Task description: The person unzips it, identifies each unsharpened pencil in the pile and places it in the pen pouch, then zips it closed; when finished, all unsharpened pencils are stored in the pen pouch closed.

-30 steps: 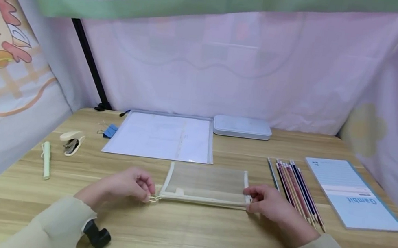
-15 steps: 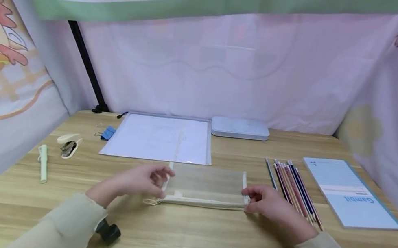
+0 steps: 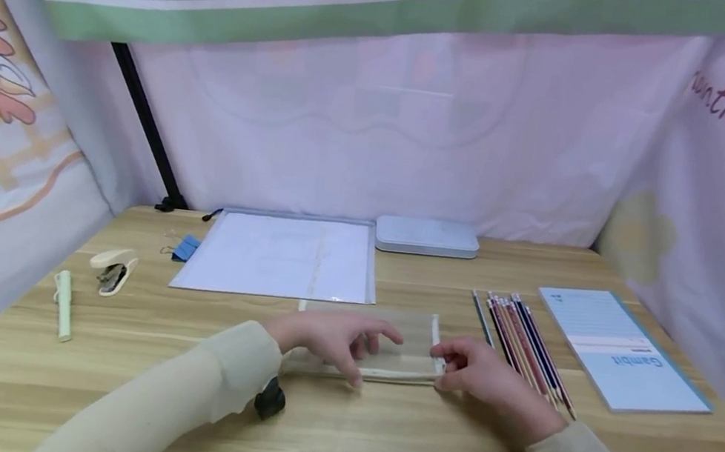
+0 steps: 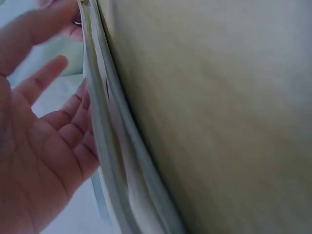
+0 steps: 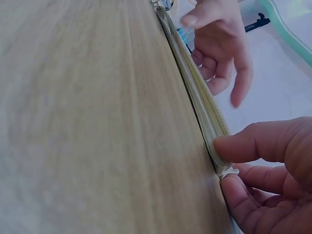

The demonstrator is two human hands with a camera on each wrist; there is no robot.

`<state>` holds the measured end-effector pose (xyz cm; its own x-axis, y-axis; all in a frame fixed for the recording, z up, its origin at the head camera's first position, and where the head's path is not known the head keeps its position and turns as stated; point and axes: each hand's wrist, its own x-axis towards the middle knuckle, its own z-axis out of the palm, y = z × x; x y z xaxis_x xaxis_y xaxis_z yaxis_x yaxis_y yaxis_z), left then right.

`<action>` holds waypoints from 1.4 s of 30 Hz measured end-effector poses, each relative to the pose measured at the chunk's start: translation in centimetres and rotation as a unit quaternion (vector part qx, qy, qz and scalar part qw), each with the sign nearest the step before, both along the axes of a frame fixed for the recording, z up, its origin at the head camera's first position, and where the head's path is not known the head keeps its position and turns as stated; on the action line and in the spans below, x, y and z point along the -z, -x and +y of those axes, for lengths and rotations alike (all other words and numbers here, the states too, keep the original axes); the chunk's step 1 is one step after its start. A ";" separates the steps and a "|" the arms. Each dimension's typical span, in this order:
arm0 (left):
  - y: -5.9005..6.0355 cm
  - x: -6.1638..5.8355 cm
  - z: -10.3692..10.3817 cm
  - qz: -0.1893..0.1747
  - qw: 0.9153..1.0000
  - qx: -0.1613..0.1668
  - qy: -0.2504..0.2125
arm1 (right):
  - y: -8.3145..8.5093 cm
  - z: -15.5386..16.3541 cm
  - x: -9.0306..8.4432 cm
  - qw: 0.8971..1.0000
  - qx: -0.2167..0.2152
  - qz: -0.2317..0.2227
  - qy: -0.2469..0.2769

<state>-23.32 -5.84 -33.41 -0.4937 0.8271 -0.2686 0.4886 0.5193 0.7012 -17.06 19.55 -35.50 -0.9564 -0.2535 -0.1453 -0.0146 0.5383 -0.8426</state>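
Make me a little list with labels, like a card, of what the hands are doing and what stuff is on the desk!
Left hand: fingers spread, resting over the mesh pouch
Right hand: pinches the pouch's right end, by the zipper edge
Pouch: lies flat on the wooden desk, between the hands
Right of pouch: row of pencils, then a blue notepad
Behind pouch: clear document folder, pale blue case
Left side: blue binder clip, stapler, light green pen
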 end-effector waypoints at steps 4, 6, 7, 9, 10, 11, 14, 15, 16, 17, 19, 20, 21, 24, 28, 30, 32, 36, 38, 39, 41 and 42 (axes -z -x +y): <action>0.1 0.1 0.3 0.005 1.000 -0.006 0.021 | 0.0 -0.2 0.2 1.000 -0.003 0.002 0.002; 0.0 0.1 0.2 0.006 1.000 -0.011 0.026 | 0.0 -0.2 0.3 1.000 -0.002 0.003 0.002; 0.0 0.1 0.2 0.009 1.000 -0.011 0.026 | 0.0 -0.2 0.3 1.000 0.000 0.002 0.003; 0.0 0.1 0.1 0.013 1.000 -0.010 0.021 | 0.0 -0.1 0.4 1.000 0.000 0.004 0.003; 0.0 0.1 0.1 0.014 1.000 -0.010 0.019 | 0.0 0.0 0.5 1.000 -0.003 0.005 0.002; -0.1 0.2 0.1 0.014 1.000 -0.010 0.015 | 0.0 0.2 0.6 1.000 -0.007 0.006 0.003; -0.3 0.4 -0.1 0.003 1.000 -0.014 -0.003 | 0.0 1.0 0.7 0.999 -0.038 0.003 0.012; -0.5 0.5 -0.2 -0.003 1.000 -0.018 -0.009 | 0.0 1.2 0.7 0.999 -0.051 -0.001 0.020; -0.6 0.6 -0.3 -0.012 1.000 -0.023 -0.015 | 0.0 1.5 0.6 0.998 -0.057 -0.009 0.026; -0.8 0.7 -0.5 -0.021 0.999 -0.029 -0.024 | 0.0 1.9 0.4 0.997 -0.068 -0.007 0.026; -1.2 0.9 -0.8 -0.042 0.997 -0.042 -0.045 | -0.1 2.7 0.0 0.996 -0.084 0.001 0.021; -1.3 1.0 -0.9 -0.051 0.996 -0.049 -0.055 | -0.2 3.1 -0.3 0.996 -0.084 0.009 0.015; -1.5 1.0 -1.1 -0.061 0.994 -0.059 -0.067 | -0.2 3.6 -0.6 0.996 -0.081 0.021 0.006; -2.0 1.0 -1.7 -0.099 0.984 -0.099 -0.106 | -0.3 5.5 -1.7 0.997 -0.060 0.054 -0.010; -2.4 1.0 -2.5 -0.118 0.968 -0.167 -0.147 | -0.3 8.3 -2.9 0.998 -0.011 0.055 -0.006; -2.7 1.2 -2.8 -0.119 0.959 -0.199 -0.163 | -0.5 9.6 -3.3 0.999 0.012 0.043 -0.010; -3.0 1.3 -2.9 -0.130 0.948 -0.228 -0.182 | -0.6 10.8 -3.3 0.999 0.029 0.031 -0.011; -3.5 1.8 -2.9 -0.171 0.913 -0.294 -0.224 | -0.7 12.3 -2.6 0.998 0.059 0.014 -0.027; -3.6 1.9 -2.9 -0.184 0.894 -0.324 -0.248 | -0.7 12.7 -2.2 0.997 0.067 0.010 -0.025; -3.6 2.0 -2.9 -0.188 0.885 -0.336 -0.261 | -0.7 12.8 -2.0 0.997 0.068 0.008 -0.024; -3.7 2.1 -2.8 -0.193 0.870 -0.352 -0.286 | -0.7 12.9 -1.6 0.998 0.062 0.007 -0.019; -3.7 2.1 -2.8 -0.195 0.864 -0.358 -0.297 | -0.6 12.9 -1.5 0.998 0.058 0.007 -0.017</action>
